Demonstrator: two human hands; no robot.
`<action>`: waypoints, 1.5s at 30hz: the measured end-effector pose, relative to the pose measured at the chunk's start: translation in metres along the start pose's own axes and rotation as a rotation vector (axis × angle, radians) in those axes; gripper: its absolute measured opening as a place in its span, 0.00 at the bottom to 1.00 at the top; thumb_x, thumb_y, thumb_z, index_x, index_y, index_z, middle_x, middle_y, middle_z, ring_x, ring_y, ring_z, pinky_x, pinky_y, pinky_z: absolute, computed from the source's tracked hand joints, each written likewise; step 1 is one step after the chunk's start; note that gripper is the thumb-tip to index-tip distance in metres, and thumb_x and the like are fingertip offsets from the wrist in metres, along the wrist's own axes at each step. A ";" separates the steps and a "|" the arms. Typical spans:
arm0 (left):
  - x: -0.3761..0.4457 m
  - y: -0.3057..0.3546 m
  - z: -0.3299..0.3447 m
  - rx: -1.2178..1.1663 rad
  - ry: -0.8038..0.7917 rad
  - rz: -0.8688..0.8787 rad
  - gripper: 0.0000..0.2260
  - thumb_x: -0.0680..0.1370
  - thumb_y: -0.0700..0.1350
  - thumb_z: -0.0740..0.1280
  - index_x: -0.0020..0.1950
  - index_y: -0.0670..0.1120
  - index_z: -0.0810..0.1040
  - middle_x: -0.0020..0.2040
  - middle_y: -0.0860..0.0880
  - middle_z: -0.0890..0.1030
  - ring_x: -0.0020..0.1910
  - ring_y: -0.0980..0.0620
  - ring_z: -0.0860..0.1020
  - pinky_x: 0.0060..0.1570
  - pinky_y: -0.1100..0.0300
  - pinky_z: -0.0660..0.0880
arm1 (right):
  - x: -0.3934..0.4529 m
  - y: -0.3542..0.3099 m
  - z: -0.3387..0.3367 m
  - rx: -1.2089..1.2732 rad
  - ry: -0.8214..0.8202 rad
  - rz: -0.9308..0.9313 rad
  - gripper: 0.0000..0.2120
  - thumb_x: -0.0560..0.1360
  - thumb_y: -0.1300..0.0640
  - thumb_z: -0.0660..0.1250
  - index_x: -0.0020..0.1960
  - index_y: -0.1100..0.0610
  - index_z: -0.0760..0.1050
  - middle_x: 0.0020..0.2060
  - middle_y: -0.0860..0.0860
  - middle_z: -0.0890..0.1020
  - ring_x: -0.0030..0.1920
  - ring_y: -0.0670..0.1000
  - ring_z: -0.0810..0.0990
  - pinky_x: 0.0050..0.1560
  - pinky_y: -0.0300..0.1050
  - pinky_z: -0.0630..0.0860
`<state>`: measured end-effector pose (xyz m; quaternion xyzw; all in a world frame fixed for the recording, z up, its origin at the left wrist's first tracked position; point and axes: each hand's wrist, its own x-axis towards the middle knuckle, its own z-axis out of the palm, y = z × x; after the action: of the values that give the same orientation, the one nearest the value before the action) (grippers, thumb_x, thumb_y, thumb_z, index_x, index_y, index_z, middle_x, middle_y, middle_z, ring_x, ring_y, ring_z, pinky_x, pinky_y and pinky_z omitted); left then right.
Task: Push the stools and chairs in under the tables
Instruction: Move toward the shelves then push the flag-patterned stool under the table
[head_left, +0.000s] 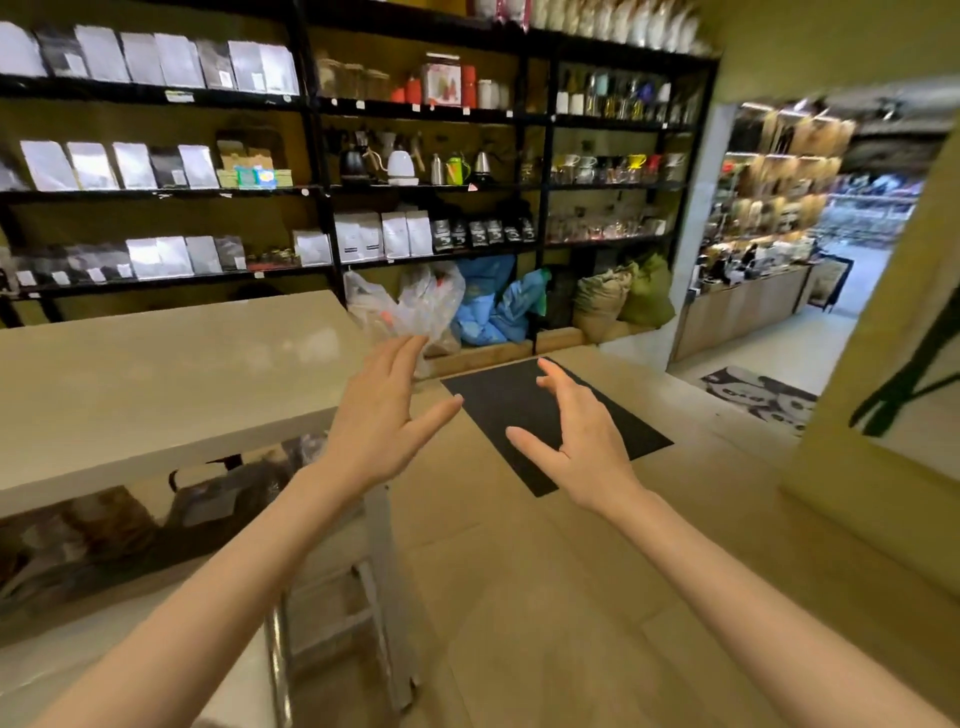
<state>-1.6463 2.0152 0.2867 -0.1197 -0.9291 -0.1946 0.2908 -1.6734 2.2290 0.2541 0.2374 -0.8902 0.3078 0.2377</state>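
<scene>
My two hands are up in the air in front of me, and both are empty. My left hand (382, 415) has its fingers spread wide and straight. My right hand (574, 436) is spread too, with the fingers bent a little like a claw. They do not touch each other or anything else.

The long pale table (156, 384) is on my left. Its near end is just under my left wrist. Under it I can see dark, blurry shapes, but I cannot tell if they are stools or chairs. A metal step ladder (358, 613) leans by the table's end, below my left arm.

A black mat (498, 410) lies on the floor past my hands. Behind the table stands a big black shelf (322, 171) full of bags, kettles and jars. Plastic bags (415, 301) and sacks sit under it.
</scene>
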 end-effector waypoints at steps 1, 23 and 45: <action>0.019 0.007 0.014 0.002 0.016 -0.010 0.39 0.70 0.67 0.52 0.72 0.41 0.62 0.71 0.41 0.66 0.70 0.43 0.62 0.68 0.48 0.60 | 0.013 0.017 -0.006 -0.010 0.009 -0.005 0.36 0.74 0.42 0.66 0.75 0.53 0.54 0.67 0.52 0.71 0.66 0.51 0.68 0.64 0.50 0.66; 0.376 -0.123 0.271 -0.076 0.157 -0.211 0.31 0.74 0.58 0.66 0.72 0.45 0.63 0.69 0.44 0.69 0.67 0.45 0.67 0.64 0.47 0.66 | 0.361 0.310 0.110 0.048 -0.019 0.005 0.32 0.75 0.45 0.65 0.74 0.52 0.57 0.67 0.49 0.71 0.66 0.48 0.67 0.62 0.44 0.67; 0.612 -0.443 0.383 0.038 0.358 -0.859 0.30 0.76 0.52 0.66 0.73 0.46 0.60 0.71 0.47 0.66 0.67 0.50 0.66 0.60 0.60 0.63 | 0.810 0.402 0.440 0.416 -0.429 -0.419 0.29 0.73 0.54 0.69 0.70 0.56 0.63 0.63 0.53 0.74 0.62 0.53 0.71 0.59 0.46 0.69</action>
<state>-2.4750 1.8506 0.2279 0.3169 -0.8330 -0.2980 0.3417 -2.6512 1.9946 0.2337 0.5172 -0.7702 0.3699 0.0502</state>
